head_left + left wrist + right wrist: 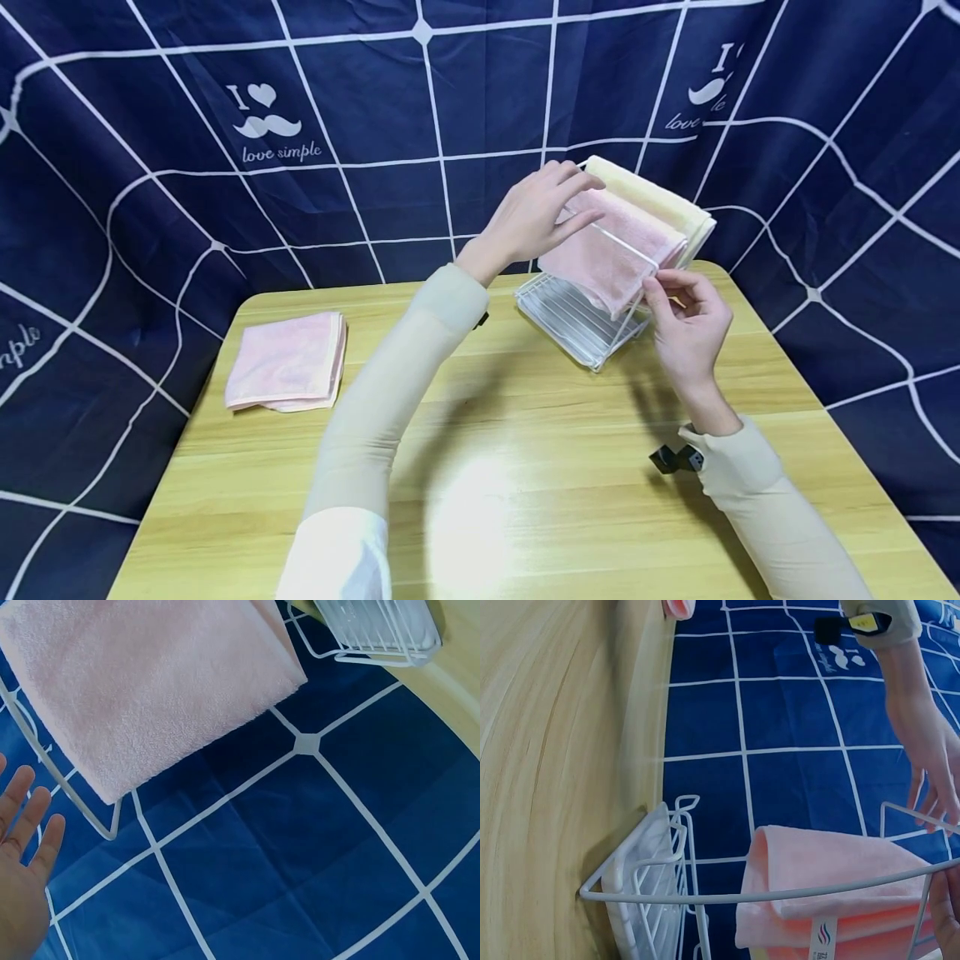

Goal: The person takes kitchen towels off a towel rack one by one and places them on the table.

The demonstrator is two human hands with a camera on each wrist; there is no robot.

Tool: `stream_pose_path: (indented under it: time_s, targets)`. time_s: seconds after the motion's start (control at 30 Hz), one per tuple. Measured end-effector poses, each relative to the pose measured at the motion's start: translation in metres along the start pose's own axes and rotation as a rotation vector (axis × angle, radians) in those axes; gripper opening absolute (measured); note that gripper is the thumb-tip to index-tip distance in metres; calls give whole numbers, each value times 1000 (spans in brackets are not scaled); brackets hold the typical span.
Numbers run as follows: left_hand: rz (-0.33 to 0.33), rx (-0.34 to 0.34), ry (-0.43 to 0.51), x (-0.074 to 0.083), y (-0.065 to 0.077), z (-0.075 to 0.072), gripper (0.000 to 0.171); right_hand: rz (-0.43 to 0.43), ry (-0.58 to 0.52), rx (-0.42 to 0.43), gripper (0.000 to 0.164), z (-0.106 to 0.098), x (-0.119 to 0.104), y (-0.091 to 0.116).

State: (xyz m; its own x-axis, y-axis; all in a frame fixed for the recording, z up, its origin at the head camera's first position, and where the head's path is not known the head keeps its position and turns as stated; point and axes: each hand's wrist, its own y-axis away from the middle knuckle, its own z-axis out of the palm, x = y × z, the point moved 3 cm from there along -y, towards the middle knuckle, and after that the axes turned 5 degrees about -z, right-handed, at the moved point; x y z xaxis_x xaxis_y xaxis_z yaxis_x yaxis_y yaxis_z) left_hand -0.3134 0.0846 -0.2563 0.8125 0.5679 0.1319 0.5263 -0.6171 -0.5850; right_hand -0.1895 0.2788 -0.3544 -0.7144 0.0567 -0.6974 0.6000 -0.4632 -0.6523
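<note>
A white wire rack (617, 242) stands at the table's back right, with a lower drip tray (570, 312). A folded pink towel (607, 237) lies in its tilted upper part, and a pale yellow towel (652, 193) lies behind it. At the rack's upper left end my left hand (536, 208) has its fingers extended beside the pink towel; the left wrist view shows the fingers (46, 844) spread next to the wire. My right hand (690, 321) pinches the rack's wire at its near upper corner, close to the pink towel's edge, with the other fingers curled.
Another folded pink towel (285, 362) lies flat at the back left of the wooden table (480, 442). A dark blue curtain (360, 125) with white lines surrounds the table's back and sides, close behind the rack. A label (823, 939) shows on the towel in the rack.
</note>
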Motion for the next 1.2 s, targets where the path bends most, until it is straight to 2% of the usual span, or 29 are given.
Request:
stream_pose_path:
  time_s: [0.1,0.4,0.57,0.73,0.9,1.2]
  targets:
    - [4,-9,-7,0,-8,4,39,-5,19,1,16,0,0,0]
    - [-4,-74,-18,7,-30,13,39,7,-42,3,13,-1,2,-2]
    - [-25,-171,-72,9,-39,17,39,7,-28,5,14,-1,3,-2]
    - [-91,-270,-79,9,-50,19,41,4,-10,4,15,-1,3,-3]
    - [-125,-323,-68,10,-55,20,39,3,-14,2,16,-1,3,-2]
    - [-154,-353,-15,11,-59,24,29,2,-23,-1,16,-1,2,-2]
